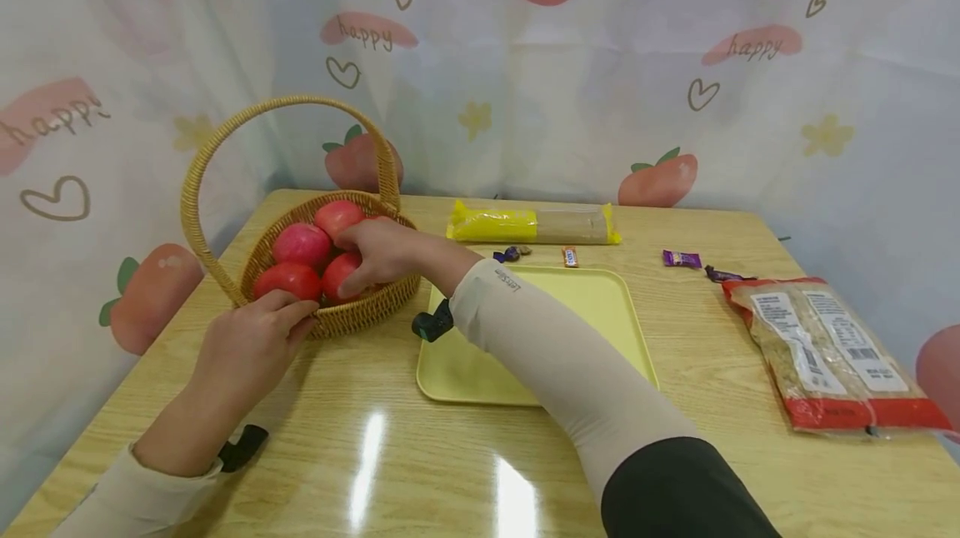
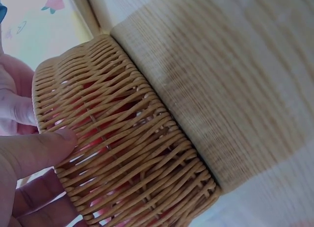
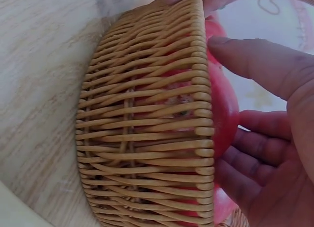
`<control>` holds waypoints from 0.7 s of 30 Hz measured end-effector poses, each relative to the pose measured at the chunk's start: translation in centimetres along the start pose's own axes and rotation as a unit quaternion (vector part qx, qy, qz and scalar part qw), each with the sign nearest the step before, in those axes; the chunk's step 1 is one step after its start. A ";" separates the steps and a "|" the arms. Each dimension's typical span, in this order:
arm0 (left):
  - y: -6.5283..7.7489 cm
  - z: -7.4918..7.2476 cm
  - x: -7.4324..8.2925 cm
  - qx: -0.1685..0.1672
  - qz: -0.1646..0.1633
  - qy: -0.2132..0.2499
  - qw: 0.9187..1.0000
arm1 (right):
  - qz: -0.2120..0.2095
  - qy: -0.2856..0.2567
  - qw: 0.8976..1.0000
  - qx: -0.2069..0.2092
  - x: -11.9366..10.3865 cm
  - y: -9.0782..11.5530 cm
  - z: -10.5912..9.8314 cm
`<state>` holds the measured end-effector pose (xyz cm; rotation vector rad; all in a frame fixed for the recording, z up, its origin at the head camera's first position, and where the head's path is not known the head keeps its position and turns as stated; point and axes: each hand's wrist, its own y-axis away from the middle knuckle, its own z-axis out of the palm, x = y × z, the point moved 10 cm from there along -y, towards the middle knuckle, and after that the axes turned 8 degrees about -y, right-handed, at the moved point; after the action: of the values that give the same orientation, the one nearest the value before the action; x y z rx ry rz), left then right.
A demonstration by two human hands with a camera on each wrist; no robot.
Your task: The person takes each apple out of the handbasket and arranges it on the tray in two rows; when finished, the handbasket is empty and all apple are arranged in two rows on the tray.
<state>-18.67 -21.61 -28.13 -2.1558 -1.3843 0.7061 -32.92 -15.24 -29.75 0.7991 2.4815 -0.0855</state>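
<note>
A woven wicker basket (image 1: 360, 317) with a tall arched handle holds several red apples (image 1: 302, 244). My left hand (image 1: 251, 342) grips its near rim; in the left wrist view the thumb (image 2: 59, 141) presses the outer wall (image 2: 122, 129) while the fingers reach over to the inside. My right hand (image 1: 386, 251) reaches into the basket and holds an apple (image 1: 340, 271) near its front right, thumb on one side and fingers on the other. In the right wrist view that apple (image 3: 224, 109) bulges above the rim, fingers curved behind it.
Right of the basket, a yellow tray (image 1: 480, 376) lies partly under my right forearm. Behind it are a yellow noodle packet (image 1: 495, 225) and small wrapped candies (image 1: 570, 256). A purple candy (image 1: 681, 258) and a large red-edged bag (image 1: 821, 346) lie at the right. Patterned curtains border the table.
</note>
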 end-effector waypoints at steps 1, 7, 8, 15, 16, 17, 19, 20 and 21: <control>0.0 0.0 0.0 -0.001 -0.001 0.000 1.000 | 0.002 0.004 1.000 -0.003 0.0 -0.1 0.0; 0.0 0.0 0.0 0.001 -0.003 -0.001 1.000 | -0.002 0.014 1.000 -0.023 -0.1 -0.4 0.3; 0.0 0.0 0.0 0.002 -0.002 -0.001 1.000 | -0.005 0.018 0.999 -0.028 -0.1 -0.4 0.5; 0.1 -0.1 0.1 0.005 0.004 -0.007 1.000 | -0.013 0.042 0.998 -0.055 -0.1 -0.5 1.1; 0.1 -0.1 0.2 0.005 0.004 -0.007 1.000 | -0.013 0.045 0.997 -0.058 -0.1 -0.6 1.1; 0.1 -0.1 0.1 0.005 0.004 -0.007 1.000 | -0.015 0.047 0.997 -0.061 -0.1 -0.6 1.1; 0.1 -0.1 0.1 0.005 0.003 -0.007 1.000 | -0.017 0.050 0.996 -0.069 -0.2 -0.7 1.2; 0.0 -0.1 0.1 0.004 0.003 -0.007 1.000 | -0.015 0.049 0.996 -0.073 -0.2 -0.8 1.2; 0.0 -0.1 0.1 0.003 0.002 -0.007 1.000 | -0.015 0.049 0.996 -0.076 -0.2 -0.8 1.2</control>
<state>-18.55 -21.51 -28.08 -2.1537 -1.3826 0.7278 -32.68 -16.28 -30.74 0.7170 2.5559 0.1330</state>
